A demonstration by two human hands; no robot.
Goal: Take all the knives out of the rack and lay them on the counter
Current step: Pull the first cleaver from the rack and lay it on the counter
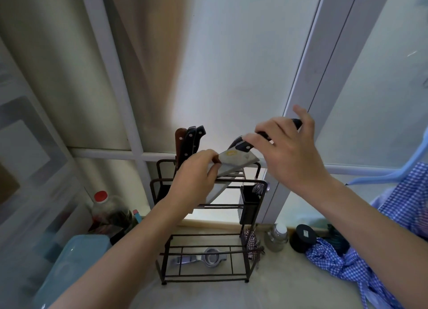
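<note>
A dark metal rack (162, 183) stands on the counter (278, 285) against the window. My right hand (289, 151) is shut on the black handle of a cleaver (238, 161), whose wide blade with a yellow sticker is tilted above the rack's top. My left hand (192, 179) pinches the cleaver's blade near its spine at the left end. Three other knives (188, 144), one with a brown handle and two with black handles, stand upright in the rack's back left slots. Their blades are hidden.
A black utensil cup (249, 207) hangs on the rack's right side. A metal squeezer (208, 259) lies under the rack. A red-capped bottle (102, 207) and blue container (74, 262) sit left. A small jar (276, 237), black lid (303, 237) and blue checked cloth (347, 269) lie right.
</note>
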